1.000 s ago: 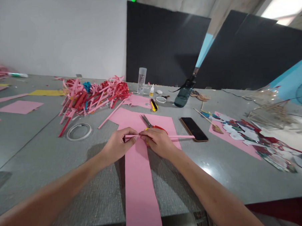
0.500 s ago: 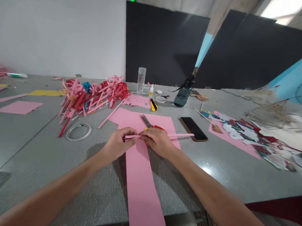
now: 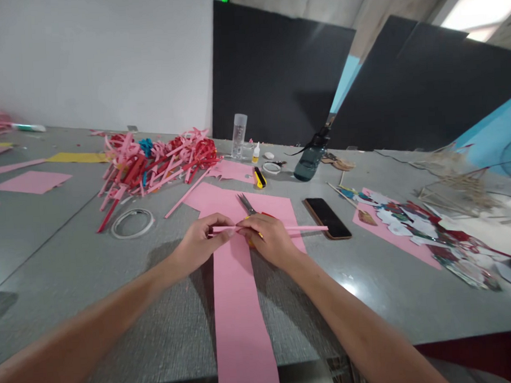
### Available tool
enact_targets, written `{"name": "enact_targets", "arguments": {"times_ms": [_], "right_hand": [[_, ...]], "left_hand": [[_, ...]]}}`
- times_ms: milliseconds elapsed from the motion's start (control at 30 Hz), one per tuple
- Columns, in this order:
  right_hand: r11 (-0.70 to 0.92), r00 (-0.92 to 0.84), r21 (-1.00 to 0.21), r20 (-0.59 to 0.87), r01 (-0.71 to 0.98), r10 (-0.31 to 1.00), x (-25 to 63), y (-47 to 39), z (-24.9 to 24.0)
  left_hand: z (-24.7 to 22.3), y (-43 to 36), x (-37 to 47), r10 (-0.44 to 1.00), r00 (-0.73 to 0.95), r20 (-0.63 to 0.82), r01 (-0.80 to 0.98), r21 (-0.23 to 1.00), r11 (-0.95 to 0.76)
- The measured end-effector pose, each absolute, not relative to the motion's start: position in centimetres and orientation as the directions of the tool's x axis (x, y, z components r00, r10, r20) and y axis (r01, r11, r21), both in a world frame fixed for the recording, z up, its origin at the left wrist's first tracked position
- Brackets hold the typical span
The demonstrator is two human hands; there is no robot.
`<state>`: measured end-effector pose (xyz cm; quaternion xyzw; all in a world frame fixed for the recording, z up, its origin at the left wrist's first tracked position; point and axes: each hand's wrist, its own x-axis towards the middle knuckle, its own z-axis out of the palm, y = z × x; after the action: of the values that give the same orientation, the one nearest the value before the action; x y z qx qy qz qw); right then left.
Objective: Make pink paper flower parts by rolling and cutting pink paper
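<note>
A narrow pink paper strip (image 3: pixel 305 228) runs sideways between my two hands, its long end sticking out to the right. My left hand (image 3: pixel 204 239) pinches its left end between thumb and fingers. Close beside it, my right hand (image 3: pixel 269 236) is closed on the strip, the fingertips of both hands nearly touching. Below them lies a large pink paper sheet (image 3: pixel 243 305), one long band of it reaching over the table's front edge. Scissors (image 3: pixel 246 203) rest on the sheet, blades pointing away, the handles partly hidden by my right hand.
To the right is a phone (image 3: pixel 328 218); behind it stands a dark bottle (image 3: pixel 311 159). A yellow cutter (image 3: pixel 259 178) and a glue bottle (image 3: pixel 256 153) lie farther back. At left are a heap of paper curls (image 3: pixel 152 162) and a tape ring (image 3: pixel 132 223). Paper scraps (image 3: pixel 430 229) cover the right side.
My fingers have shifted slightly along the strip, the left thumb now higher against it. The strip and everything on the table stay nearly in place.
</note>
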<state>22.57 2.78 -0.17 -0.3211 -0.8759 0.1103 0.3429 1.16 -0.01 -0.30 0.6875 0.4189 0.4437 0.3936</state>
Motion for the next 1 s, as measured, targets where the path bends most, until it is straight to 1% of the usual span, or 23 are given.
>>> {"name": "enact_targets", "arguments": {"times_ms": [133, 333, 700, 933, 1000], "right_hand": [[0.782, -0.568, -0.394, 0.539, 0.483, 0.622, 22.47, 2.82, -0.30], [0.790, -0.579, -0.385, 0.538, 0.478, 0.613, 22.42, 2.84, -0.29], [0.799, -0.604, -0.414, 0.523, 0.436, 0.601, 22.60, 2.58, 0.07], [0.800, -0.594, -0.389, 0.536, 0.456, 0.600, 22.43, 2.68, -0.22], [0.799, -0.596, -0.384, 0.533, 0.462, 0.600, 22.40, 2.69, -0.24]], "left_hand": [[-0.52, 0.15, 1.12, 0.928, 0.240, 0.285, 0.256, 0.903, -0.344], [-0.72, 0.27, 0.91, 0.921, 0.240, 0.308, 0.245, 0.899, -0.364], [-0.18, 0.01, 0.78, 0.908, 0.268, 0.322, 0.329, 0.855, -0.400], [0.25, -0.13, 0.50, 0.897, 0.296, 0.328, 0.429, 0.794, -0.432], [0.24, 0.02, 0.51, 0.902, 0.290, 0.319, 0.419, 0.805, -0.419]]}}
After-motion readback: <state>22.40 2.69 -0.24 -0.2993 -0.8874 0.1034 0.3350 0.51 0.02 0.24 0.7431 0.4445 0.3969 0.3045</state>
